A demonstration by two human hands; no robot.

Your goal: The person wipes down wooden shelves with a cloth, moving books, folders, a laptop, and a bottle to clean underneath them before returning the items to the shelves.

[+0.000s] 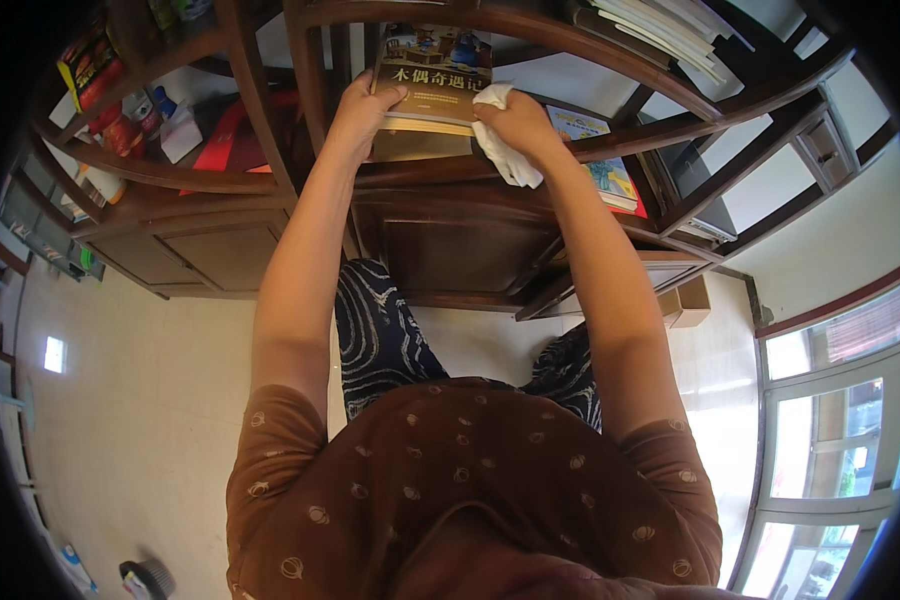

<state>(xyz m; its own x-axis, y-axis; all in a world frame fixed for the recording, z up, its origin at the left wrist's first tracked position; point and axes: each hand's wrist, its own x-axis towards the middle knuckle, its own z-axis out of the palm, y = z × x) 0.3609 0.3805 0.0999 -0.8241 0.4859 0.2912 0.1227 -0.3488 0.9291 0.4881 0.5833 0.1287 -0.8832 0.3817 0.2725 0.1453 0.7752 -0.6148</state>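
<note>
Both my hands are around a paperback book (431, 82) with an illustrated brown cover that bears writing. My left hand (364, 109) grips its left edge, thumb on the cover. At the right edge my right hand (521, 124) presses a crumpled white cloth or tissue (508, 154) against the book, part of it hanging down. The book is just over a shelf of a dark wooden cabinet (450, 176); another gold-brown book cover (420, 145) shows beneath it. Whether the two touch, I cannot tell.
Colourful picture books (611, 180) lie on the shelf to the right. Papers (667, 30) are stacked on the upper shelf. Bottles and packets (142, 112) fill the left compartment. Below, a cabinet door (551, 300) appears ajar, and a cardboard box (686, 304) stands on the floor.
</note>
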